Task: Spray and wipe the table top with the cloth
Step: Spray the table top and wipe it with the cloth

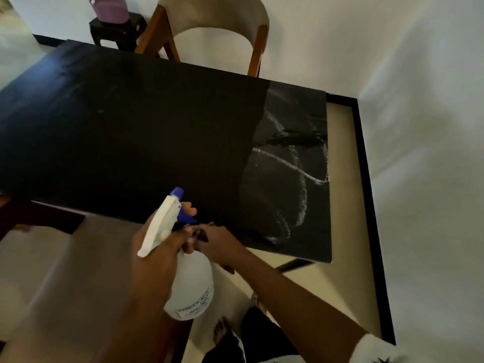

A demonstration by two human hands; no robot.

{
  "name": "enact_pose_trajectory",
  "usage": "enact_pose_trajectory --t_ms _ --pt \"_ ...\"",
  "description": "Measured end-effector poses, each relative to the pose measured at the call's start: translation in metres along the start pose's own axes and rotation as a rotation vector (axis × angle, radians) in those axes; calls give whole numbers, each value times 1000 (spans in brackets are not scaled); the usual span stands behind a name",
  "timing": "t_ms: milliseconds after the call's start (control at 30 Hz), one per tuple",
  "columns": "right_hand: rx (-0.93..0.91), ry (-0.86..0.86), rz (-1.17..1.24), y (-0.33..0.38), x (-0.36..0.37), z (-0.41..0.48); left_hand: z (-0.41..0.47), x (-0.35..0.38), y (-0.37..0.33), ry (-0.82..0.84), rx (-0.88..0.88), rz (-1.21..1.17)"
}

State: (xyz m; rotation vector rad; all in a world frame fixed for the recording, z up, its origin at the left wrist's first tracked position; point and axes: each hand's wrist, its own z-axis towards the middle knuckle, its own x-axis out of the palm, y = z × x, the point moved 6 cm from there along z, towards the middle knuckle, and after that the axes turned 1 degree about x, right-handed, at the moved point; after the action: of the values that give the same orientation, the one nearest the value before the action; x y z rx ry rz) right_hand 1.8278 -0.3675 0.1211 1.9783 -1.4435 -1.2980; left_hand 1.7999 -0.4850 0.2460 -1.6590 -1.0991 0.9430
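The black table top (146, 132) fills the middle of the view, and white wet streaks (296, 166) curve across its right end. My left hand (154, 255) grips the neck of a white spray bottle (192, 286) in front of the table's near edge. The bottle's blue nozzle (177, 193) points up and away over the table top. My right hand (220, 247) is right beside the bottle's neck at the near edge. It is curled round a small dark cloth (202, 235), and only bits of the cloth stick out of the fist.
A wooden chair with a pale backrest (217, 27) stands at the table's far side. A purple tub (108, 9) sits on a small black stool (117, 30) at the back left. A white wall (424, 153) runs close along the right. My bare feet (222, 334) stand on beige floor.
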Motion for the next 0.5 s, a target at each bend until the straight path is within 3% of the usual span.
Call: enact_pose_trajectory --t_ms 133,233,333,500 --pt "217 91 837 -51 -50 -64 -18 30 34 180 -114 46" --pt "270 -198 1294 -103 -93 -118 -31 54 61 243 -215 118" --pt "212 -490 1470 -136 -127 -165 -48 79 85 348 -239 171" --pt "175 -955 1332 -151 -163 -199 -56 94 106 283 -274 268"
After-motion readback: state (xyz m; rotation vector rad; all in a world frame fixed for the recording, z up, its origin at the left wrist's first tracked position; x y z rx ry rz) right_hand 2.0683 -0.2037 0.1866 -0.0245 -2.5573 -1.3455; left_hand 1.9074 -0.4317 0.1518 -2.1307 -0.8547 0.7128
